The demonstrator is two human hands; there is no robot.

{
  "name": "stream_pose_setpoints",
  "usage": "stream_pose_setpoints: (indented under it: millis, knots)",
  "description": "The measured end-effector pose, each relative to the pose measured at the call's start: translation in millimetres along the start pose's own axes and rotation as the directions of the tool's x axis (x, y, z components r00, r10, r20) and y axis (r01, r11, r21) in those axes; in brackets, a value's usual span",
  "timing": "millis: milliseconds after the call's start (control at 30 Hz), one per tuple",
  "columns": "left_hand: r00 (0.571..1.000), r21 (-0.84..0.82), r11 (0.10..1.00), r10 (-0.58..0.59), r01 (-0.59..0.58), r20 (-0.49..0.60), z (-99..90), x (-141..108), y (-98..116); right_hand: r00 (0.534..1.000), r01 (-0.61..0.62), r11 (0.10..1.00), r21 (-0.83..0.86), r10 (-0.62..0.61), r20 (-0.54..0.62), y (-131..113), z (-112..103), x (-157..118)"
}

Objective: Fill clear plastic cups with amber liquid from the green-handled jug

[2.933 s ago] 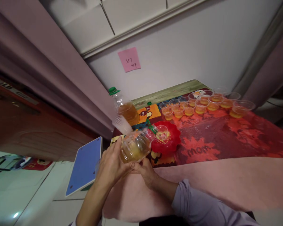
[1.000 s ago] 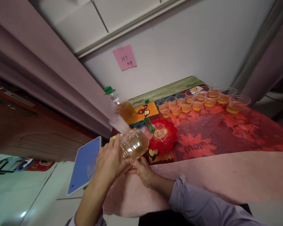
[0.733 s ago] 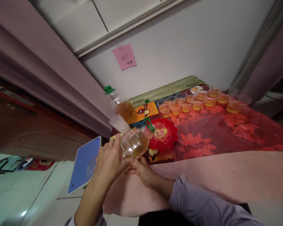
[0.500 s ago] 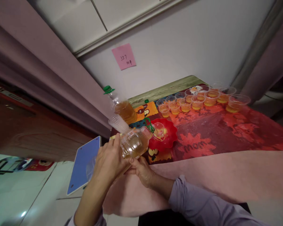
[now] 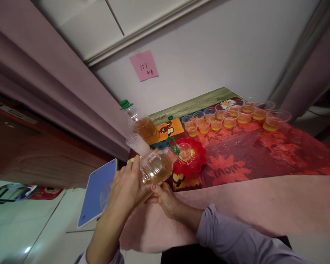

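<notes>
Both my hands hold a clear plastic bottle (image 5: 156,167) of pale amber drink, tilted with its mouth toward the right. My left hand (image 5: 129,183) wraps around its base end from the left. Underneath, my right hand (image 5: 165,198) grips it from below with the fingers curled in. A green ring handle (image 5: 173,145) hangs at the bottle's neck. The mouth lies over a clear plastic cup (image 5: 185,151) that stands in a red scalloped plate (image 5: 199,165). Whether liquid is flowing I cannot tell.
A large bottle (image 5: 144,128) with a green cap stands behind, near a stack of clear cups (image 5: 137,143). Several cups of amber drink (image 5: 216,122) line the back right of the patterned table (image 5: 236,157). A blue board (image 5: 95,194) is at the left.
Hardly anything differs. The bottle stays tilted over the cup in both my hands, and the view has shifted very slightly.
</notes>
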State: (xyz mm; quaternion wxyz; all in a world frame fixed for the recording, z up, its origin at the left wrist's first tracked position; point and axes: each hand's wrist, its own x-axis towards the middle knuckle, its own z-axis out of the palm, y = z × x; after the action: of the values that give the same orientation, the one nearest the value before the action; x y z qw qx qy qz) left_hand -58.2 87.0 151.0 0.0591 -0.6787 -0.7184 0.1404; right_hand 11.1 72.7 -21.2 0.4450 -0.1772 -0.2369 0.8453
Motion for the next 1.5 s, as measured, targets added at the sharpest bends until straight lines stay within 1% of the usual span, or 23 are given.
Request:
stream_pose_setpoints:
  millis: [133,300,500,700,900,1300,1500]
  knots:
    - [1.0,-0.004,1.0,0.007,-0.007,-0.018,2.1,0.1,-1.8,1.0,0.004,1.0,0.011,-0.004,-0.008,1.6,-0.9,1.0]
    - [1.0,-0.012,1.0,-0.002,0.002,-0.014,1.1,0.2,-1.0,1.0,0.001,1.0,0.02,-0.001,-0.006,1.9,-0.4,1.2]
    - [0.999,-0.006,1.0,-0.002,0.002,-0.048,3.6,-0.6,-1.6,1.0,0.015,1.0,0.018,-0.015,-0.012,1.1,0.7,-0.3]
    - [0.998,-0.006,1.0,0.005,-0.005,-0.064,5.3,-1.6,-2.7,1.0,0.001,1.0,0.025,0.0,-0.02,1.2,0.6,-1.2]
    - [1.0,-0.008,1.0,-0.024,0.024,-0.007,-0.3,-1.9,0.6,1.0,-0.003,1.0,0.03,0.004,-0.006,3.5,-0.7,0.2]
    - [0.999,-0.005,1.0,-0.012,0.012,-0.041,5.0,-1.2,-2.0,1.0,-0.008,1.0,0.016,0.008,-0.001,1.1,-0.7,-0.5]
    - [0.999,0.002,1.0,-0.018,0.018,-0.028,3.6,-1.0,-0.8,1.0,-0.018,1.0,0.016,0.018,-0.019,1.8,-0.4,-0.2]
